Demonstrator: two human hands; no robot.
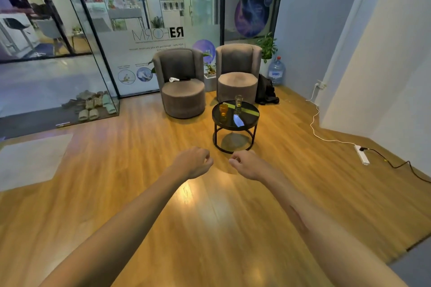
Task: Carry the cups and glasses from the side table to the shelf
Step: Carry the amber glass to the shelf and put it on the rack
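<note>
Grey armchairs [183, 81] behind side table [235, 121]

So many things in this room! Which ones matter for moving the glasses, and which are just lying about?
Part of the job:
- amber glass
- clear glass
- round side table they stand on
- left hand and right hand, both empty

Just lying about:
- two armchairs
- water jug
- power strip
- slippers
- dark bag

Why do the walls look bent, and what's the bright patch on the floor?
Head view: the wide-angle lens bows the walls and stretches both forearms; the bright patch is glare on the glossy wooden floor below the left hand; the round side table top mirrors light too.
</note>
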